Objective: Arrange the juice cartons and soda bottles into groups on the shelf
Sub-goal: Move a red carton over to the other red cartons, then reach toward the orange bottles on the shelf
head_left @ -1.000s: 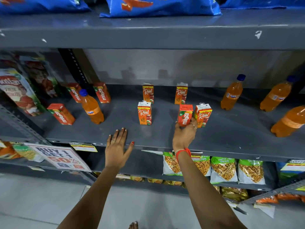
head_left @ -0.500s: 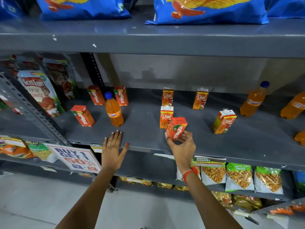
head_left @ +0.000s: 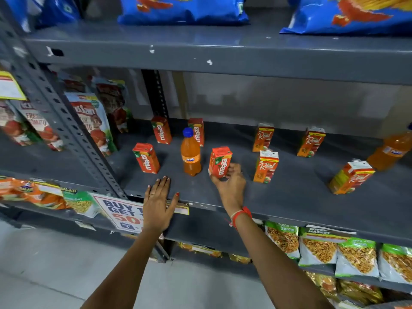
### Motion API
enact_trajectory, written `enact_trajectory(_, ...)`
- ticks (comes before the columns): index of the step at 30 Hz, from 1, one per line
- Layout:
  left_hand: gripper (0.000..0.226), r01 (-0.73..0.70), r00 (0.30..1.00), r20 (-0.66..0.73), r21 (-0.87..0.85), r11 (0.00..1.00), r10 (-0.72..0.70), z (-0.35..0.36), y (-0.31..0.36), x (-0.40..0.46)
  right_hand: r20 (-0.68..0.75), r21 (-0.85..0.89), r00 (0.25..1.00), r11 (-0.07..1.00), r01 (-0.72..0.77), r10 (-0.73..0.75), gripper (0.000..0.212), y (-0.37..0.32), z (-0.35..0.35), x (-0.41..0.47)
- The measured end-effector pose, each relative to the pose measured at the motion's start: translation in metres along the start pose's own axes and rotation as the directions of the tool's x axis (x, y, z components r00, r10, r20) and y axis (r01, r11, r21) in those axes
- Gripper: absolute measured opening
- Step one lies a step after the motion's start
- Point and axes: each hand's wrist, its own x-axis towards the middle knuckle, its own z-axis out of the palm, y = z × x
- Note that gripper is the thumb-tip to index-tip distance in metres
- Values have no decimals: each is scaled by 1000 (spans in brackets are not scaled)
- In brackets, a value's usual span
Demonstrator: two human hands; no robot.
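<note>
While the right hand (head_left: 229,186) kept its grasp on one red Maaza carton (head_left: 219,162), that carton had moved leftward since a second earlier: then it stood against a tilted Real carton, now it sat just right of the near soda bottle (head_left: 190,155), tilted, its base at or just above the shelf (head_left: 289,197); contact could not be told. Left hand (head_left: 158,205): flat and released on the shelf's front edge, as before, in front of the bottle.

Count, placed from the near soda bottle:
- Maaza cartons, four: the held one; one (head_left: 146,158) to the left; two behind (head_left: 161,130) (head_left: 196,131).
- Real cartons, four, all to the right: two at the back (head_left: 263,137) (head_left: 311,142), one nearer (head_left: 266,166), one leaning far right (head_left: 351,177).
- Soda bottles, two in view: the near one, upright; another (head_left: 391,151) at the far right edge.
</note>
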Motion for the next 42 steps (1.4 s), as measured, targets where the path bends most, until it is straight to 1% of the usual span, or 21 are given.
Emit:
enact_trajectory(5,63,-11,1000,-29,-34,999,10,3,-2,0,-27,-59,1000,998,0,-2,49,-6,26,15)
enact_trajectory(9,61,-31,998,-47,-47,998,28,6,-4,0,-46,-48,999,999,3,-5,49,-9,32,16)
enact_trajectory(11,60,-30,998,-51,-52,998,28,7,-4,-1,-57,-29,998,1000,-6,4,52,-11,33,11)
enact_trajectory(13,59,-32,998,-60,-54,998,29,7,-5,-1,-133,-36,991,999,9,-14,56,-15,34,0)
enact_trajectory(15,58,-35,997,-66,-55,998,31,8,-5,-2,-195,-26,978,998,65,-69,51,-20,39,-16)
enact_trajectory(16,58,-36,997,-69,-56,998,33,8,-5,-2,-178,-13,980,996,90,-91,48,-23,43,-23)
enact_trajectory(18,58,-39,997,-69,-53,998,35,8,-6,-2,-70,26,992,994,109,-107,51,-30,54,-31)
enact_trajectory(20,59,-42,997,-61,-45,998,40,7,-5,-1,27,48,996,995,87,-89,61,-39,65,-29)
enact_trajectory(21,59,-43,998,-58,-43,998,40,7,-5,-1,51,39,996,997,73,-75,66,-42,70,-27)
enact_trajectory(23,59,-42,998,-53,-46,998,40,6,-4,-1,51,3,997,998,56,-56,73,-47,80,-22)
enact_trajectory(24,59,-42,998,-51,-47,998,40,5,-4,-1,42,-7,998,999,47,-47,73,-48,83,-20)
enact_trajectory(27,59,-46,998,-51,-37,998,44,4,-4,-1,7,-11,1000,1000,10,-10,65,-49,88,-15)
enact_trajectory(31,59,-37,998,-44,-28,999,36,5,-4,-2,11,5,1000,1000,17,-17,62,-44,76,-23)
enact_trajectory(33,60,-35,999,-41,-21,999,34,5,-3,-2,-16,9,999,999,34,-34,62,-39,63,-34)
enact_trajectory(36,61,-25,999,-38,8,1000,26,7,-1,-2,-81,26,996,999,37,-35,61,-29,38,-49)
enact_trajectory(39,60,-46,998,-41,87,995,49,6,5,-2,-177,34,984,999,12,-6,58,-18,7,-57)
enact_trajectory(42,63,-101,995,14,114,988,100,10,28,-3,-278,10,961,1000,-7,9,57,-5,-32,-58)
